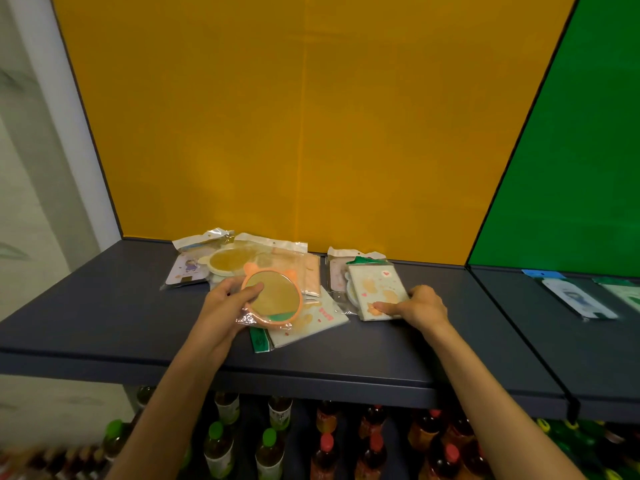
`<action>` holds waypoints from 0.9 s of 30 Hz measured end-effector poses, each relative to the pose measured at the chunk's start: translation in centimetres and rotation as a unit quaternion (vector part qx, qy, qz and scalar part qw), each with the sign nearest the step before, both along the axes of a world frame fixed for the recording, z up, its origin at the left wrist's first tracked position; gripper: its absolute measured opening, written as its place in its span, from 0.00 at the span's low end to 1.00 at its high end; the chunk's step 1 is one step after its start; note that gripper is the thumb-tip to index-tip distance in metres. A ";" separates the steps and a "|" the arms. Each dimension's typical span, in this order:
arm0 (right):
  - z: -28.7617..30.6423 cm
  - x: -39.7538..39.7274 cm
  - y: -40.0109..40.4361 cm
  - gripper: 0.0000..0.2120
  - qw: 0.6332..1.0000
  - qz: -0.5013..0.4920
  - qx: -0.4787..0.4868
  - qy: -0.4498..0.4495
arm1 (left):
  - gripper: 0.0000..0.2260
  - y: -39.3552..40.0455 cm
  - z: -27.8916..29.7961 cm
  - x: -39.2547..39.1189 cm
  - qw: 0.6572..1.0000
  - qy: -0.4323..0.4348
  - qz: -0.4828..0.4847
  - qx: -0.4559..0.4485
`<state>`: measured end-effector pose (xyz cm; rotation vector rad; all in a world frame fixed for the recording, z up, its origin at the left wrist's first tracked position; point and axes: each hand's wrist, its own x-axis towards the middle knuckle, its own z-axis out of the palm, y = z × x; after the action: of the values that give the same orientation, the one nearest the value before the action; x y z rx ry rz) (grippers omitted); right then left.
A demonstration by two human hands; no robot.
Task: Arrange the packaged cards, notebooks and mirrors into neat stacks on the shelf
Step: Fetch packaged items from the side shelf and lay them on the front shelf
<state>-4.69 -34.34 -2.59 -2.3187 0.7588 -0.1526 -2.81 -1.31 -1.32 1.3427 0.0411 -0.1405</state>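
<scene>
Far left on the shelf (104,306) I see a packaged card (187,270) lying behind the loose pile, partly under a pale round mirror (230,259). My left hand (225,303) grips the wrapped orange mirror (272,296), thumb on its face, held over a skewed notebook (304,323). To the right, my right hand (420,306) pinches a second notebook (377,292) atop a small stack, thumb pressing its cover. I judge I'm mid-sort; next the orange mirror wants setting squarely on the pale one.

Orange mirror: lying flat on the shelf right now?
No, the left hand grips the orange mirror and holds it tilted above the packets.
</scene>
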 end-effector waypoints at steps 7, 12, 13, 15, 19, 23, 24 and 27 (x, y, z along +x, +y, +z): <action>0.4 -2.5 -1.2 0.18 0.938 -0.018 0.311 -0.155 | 0.15 -2.8 -0.2 0.0 0.999 0.006 -0.047 -0.003; 0.6 -5.6 -3.7 0.11 0.904 -0.020 0.374 -0.205 | 0.15 -6.9 0.0 -0.4 0.997 0.022 -0.074 -0.005; 0.6 -6.4 -4.4 0.11 0.900 -0.022 0.380 -0.214 | 0.15 -7.9 0.0 -0.5 0.997 0.021 -0.080 -0.003; 0.5 -8.3 -6.3 0.11 0.896 -0.032 0.381 -0.226 | 0.12 -10.1 0.2 -1.2 0.995 0.015 -0.100 0.007; 0.5 -12.5 -10.8 0.10 0.891 -0.051 0.374 -0.252 | 0.10 -15.1 0.3 -3.1 0.988 0.008 -0.152 0.016; 0.5 -17.4 -16.1 0.09 0.887 -0.064 0.365 -0.276 | 0.10 -21.5 0.3 -6.1 0.985 0.012 -0.173 0.008; 0.4 -18.8 -17.6 0.09 0.887 -0.068 0.361 -0.280 | 0.10 -23.4 0.3 -7.1 0.983 0.009 -0.183 0.007; 0.1 -23.0 -22.6 0.10 0.886 -0.079 0.350 -0.294 | 0.10 -29.0 0.2 -10.2 0.980 0.001 -0.200 0.009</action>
<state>-27.69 -56.98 -2.49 -1.4054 0.5566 -0.5326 -13.01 -30.30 -1.10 1.3556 -0.2277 -0.4822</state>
